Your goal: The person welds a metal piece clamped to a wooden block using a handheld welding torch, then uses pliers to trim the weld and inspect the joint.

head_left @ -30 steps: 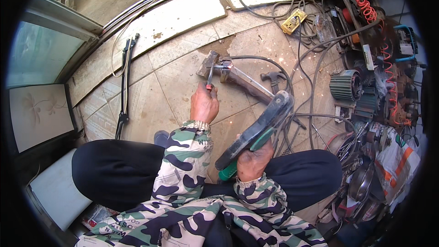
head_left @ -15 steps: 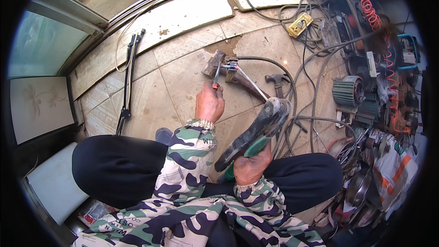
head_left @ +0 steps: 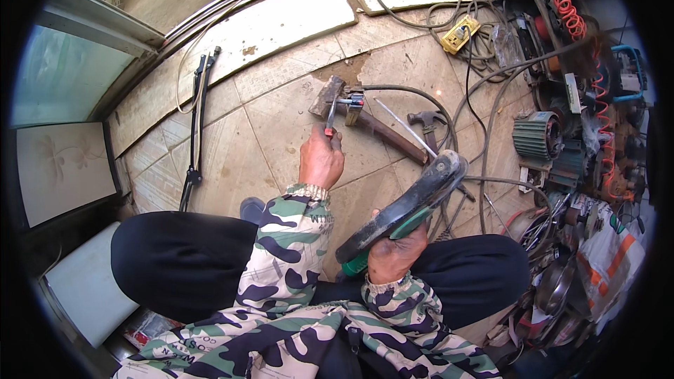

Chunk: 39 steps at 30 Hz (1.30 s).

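My left hand (head_left: pixel 321 160) is closed around a slim metal tool (head_left: pixel 330 125) with a red part near the fingers; its exact kind is unclear. The tool's tip reaches a small metal piece (head_left: pixel 349 102) beside the head of a sledgehammer (head_left: pixel 328 96) lying on the floor. A clamp-like metal block (head_left: pixel 354 114) with a cable sits against that hammer. In my right hand (head_left: pixel 399 256) is a black and green welding electrode holder (head_left: pixel 400 210), raised above the floor. A thin pale electrode (head_left: pixel 404 126) sticks out from its head, its tip apart from the small piece.
A claw hammer (head_left: pixel 427 121) lies right of the sledgehammer, among looping cables (head_left: pixel 484 133). Farther off is a yellow power socket (head_left: pixel 460 34). At the right stand a green motor (head_left: pixel 535 135) and piled tools. A black folding stand (head_left: pixel 199 126) lies at the left.
My right hand and the electrode holder have shifted to the right. The electrode's tip has drawn away from the small metal piece. My left hand has hardly moved.
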### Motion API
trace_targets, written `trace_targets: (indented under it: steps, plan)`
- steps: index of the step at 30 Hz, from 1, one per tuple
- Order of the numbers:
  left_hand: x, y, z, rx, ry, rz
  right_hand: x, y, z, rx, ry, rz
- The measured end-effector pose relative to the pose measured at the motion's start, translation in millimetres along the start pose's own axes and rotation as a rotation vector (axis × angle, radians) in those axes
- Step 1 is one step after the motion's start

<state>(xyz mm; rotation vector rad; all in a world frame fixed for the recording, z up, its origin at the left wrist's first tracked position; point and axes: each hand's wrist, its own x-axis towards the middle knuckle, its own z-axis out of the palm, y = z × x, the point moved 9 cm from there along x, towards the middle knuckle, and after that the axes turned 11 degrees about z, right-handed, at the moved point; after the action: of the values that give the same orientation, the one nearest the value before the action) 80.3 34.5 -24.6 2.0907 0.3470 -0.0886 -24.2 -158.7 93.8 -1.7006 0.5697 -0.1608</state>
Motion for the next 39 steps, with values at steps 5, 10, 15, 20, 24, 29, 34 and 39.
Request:
trace_targets:
  steps: [5, 10, 15, 20, 24, 29, 34, 39]
  plan:
    - [-0.1, 5.5, 9.7, 0.017, -0.013, 0.02, 1.8, 2.7, -4.0, -0.018, 0.002, 0.092]
    - [-0.5, -0.3, 5.9, 0.02, 0.018, 0.002, 3.1, 11.6, -2.2, 0.042, -0.012, 0.129]
    - [0.0, -3.0, 7.2, 0.016, 0.002, 0.014, 6.1, 12.3, -4.1, 0.013, 0.048, 0.156]
    - [-0.6, 1.4, 7.3, 0.04, -0.002, 0.028, 9.9, 19.1, -5.9, 0.04, 0.028, 0.211]
    - [0.3, 1.3, 8.4, 0.057, -0.011, 0.023, 8.0, 25.5, -4.6, 0.126, -0.021, 0.184]
    - [0.2, -1.1, 6.6, 0.062, -0.01, 0.009, 7.0, 26.7, 0.1, 0.123, -0.058, 0.257]
    - [0.6, -1.9, 7.6, 0.055, -0.008, -0.004, 6.0, 30.4, -1.1, 0.11, -0.072, 0.249]
    - [0.4, -2.9, 8.1, 0.045, -0.006, -0.005, 6.4, 33.5, -2.8, 0.068, -0.047, 0.236]
